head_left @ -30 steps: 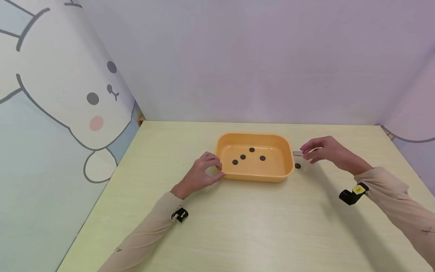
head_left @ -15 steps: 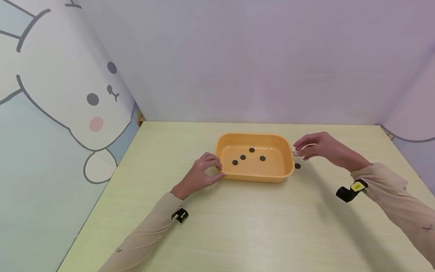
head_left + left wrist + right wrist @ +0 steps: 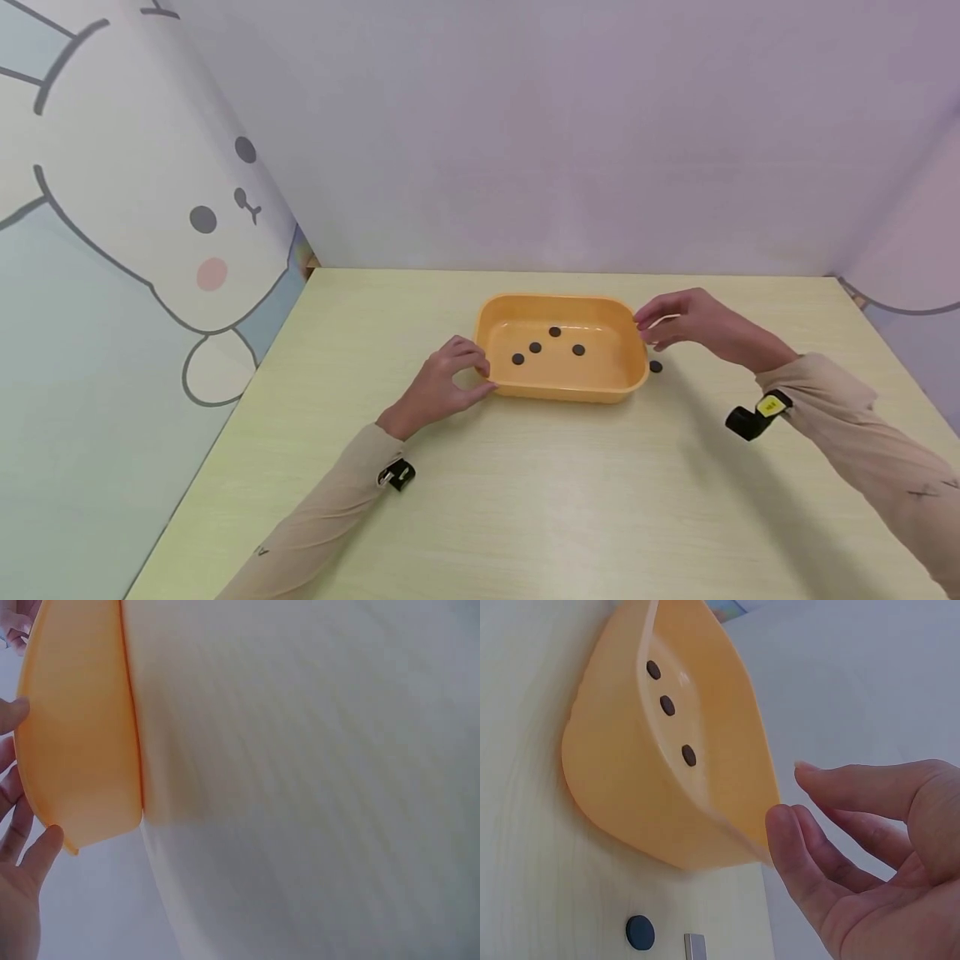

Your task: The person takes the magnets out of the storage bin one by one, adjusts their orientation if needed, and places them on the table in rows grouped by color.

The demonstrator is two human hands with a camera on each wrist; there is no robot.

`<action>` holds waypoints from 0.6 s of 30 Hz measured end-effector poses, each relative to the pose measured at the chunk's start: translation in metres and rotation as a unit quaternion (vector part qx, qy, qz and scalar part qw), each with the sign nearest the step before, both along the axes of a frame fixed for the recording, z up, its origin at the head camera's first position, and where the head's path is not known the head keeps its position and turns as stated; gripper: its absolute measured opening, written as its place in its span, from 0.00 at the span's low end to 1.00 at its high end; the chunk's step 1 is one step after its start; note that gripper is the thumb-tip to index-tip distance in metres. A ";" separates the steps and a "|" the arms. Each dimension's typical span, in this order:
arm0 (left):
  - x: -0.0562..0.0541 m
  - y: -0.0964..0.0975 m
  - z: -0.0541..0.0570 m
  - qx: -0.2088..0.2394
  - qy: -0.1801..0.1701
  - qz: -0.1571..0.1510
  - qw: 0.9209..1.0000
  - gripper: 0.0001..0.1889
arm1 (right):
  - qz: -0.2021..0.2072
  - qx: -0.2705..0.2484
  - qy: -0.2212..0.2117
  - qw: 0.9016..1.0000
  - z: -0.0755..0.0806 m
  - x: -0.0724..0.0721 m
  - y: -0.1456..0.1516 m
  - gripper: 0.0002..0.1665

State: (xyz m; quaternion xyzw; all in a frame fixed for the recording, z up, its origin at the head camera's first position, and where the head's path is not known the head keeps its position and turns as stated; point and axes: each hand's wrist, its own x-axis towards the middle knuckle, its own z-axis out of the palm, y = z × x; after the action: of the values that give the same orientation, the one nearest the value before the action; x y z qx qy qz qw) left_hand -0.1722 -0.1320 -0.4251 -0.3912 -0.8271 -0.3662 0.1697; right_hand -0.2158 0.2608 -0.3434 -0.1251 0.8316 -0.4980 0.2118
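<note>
An orange tray [image 3: 561, 393] with several dark round discs [image 3: 578, 350] lying in it sits on the table. My left hand [image 3: 442, 383] holds the tray's left front corner, with thumb and fingers at the rim, also visible in the left wrist view. Over at the tray's right end, my right hand [image 3: 693, 325] has its fingertips at the rim, slightly bent and spread. Nothing shows between those fingers in the right wrist view. Just outside that end, a dark disc [image 3: 640, 932] lies beside a small silvery rectangular piece [image 3: 695, 946], which the right hand hides in the head view.
The pale wooden table [image 3: 525, 500] meets a plain lilac wall [image 3: 570, 150] at its back edge. A wall with a cartoon animal drawing [image 3: 187, 183] rises along the left side. Each sleeved wrist carries a small black camera [image 3: 748, 422].
My right hand has moved left from over the silvery piece to the tray's right rim, covering that piece in the head view. The left hand and tray stay put.
</note>
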 end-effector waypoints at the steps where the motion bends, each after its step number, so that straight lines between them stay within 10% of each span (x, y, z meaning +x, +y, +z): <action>1: 0.000 0.000 0.001 -0.005 0.002 0.002 1.000 0.09 | 0.002 0.001 0.000 1.000 0.000 0.000 -0.001 0.23; 18: 0.007 0.001 0.006 -0.055 0.061 0.009 0.997 0.08 | 0.019 -0.015 -0.012 1.000 -0.004 -0.003 -0.025 0.24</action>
State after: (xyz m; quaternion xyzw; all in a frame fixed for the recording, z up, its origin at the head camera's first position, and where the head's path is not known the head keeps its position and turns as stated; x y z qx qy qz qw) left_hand -0.1656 -0.1312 -0.4190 -0.4143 -0.8375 -0.2937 0.2016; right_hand -0.2190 0.2362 -0.3479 -0.1383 0.8191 -0.5074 0.2289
